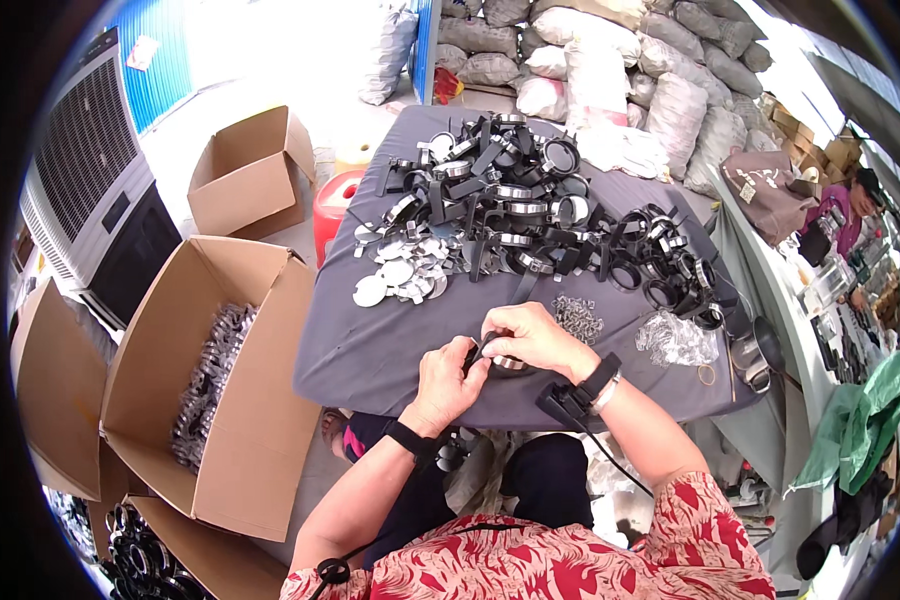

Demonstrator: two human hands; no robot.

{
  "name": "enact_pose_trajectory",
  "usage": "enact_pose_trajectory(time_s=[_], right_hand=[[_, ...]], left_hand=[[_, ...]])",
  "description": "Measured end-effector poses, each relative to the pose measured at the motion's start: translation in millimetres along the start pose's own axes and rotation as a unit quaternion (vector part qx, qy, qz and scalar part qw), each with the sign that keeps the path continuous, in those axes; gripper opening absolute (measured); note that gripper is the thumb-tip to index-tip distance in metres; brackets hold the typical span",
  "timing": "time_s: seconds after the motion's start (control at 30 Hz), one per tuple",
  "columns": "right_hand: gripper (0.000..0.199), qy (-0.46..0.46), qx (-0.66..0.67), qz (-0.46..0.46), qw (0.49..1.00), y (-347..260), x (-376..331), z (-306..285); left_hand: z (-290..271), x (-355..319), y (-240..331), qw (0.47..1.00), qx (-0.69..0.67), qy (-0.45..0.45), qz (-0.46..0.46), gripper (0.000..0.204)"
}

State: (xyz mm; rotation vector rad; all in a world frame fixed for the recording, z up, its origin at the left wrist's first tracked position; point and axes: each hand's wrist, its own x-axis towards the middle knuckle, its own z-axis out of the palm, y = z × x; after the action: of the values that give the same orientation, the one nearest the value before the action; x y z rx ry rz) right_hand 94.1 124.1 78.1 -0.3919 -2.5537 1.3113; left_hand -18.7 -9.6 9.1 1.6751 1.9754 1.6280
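Note:
Both my hands are closed around one black round piece with a silver rim, held low over the front part of the grey-covered table. My left hand grips its black strap-like part between thumb and fingers. From above, my right hand pinches the piece, and its fingers partly hide it. A large heap of similar black pieces with silver rims lies beyond my hands. Left of that heap are flat whitish discs. Small metal parts form a little pile just past my right hand.
A clear plastic bag and a metal cup lie at the table's right. Open cardboard boxes stand at my left, one holding shiny parts. A red stool stands beside the table. Stacked sacks rise behind; another person sits far right.

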Motion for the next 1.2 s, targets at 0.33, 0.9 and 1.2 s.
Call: enact_pose_trajectory(time_s=[0.33, 0.9, 1.2], right_hand=[[0.026, 0.098, -0.083, -0.069, 0.989, 14, 1, 24], [0.017, 0.458, -0.077, 0.092, 0.881, 87, -122, 6], [0.015, 0.421, -0.235, 0.036, 0.875, 63, -124, 14]], left_hand=[[-7, -2, -5, 0.999, 0.022, -0.006, -0.025, 0.020], [-9, -7, -11, 0.999, 0.011, -0.014, -0.042, 0.022], [-26, 109, 19, 0.998, -0.036, 0.011, -0.050, 0.022]])
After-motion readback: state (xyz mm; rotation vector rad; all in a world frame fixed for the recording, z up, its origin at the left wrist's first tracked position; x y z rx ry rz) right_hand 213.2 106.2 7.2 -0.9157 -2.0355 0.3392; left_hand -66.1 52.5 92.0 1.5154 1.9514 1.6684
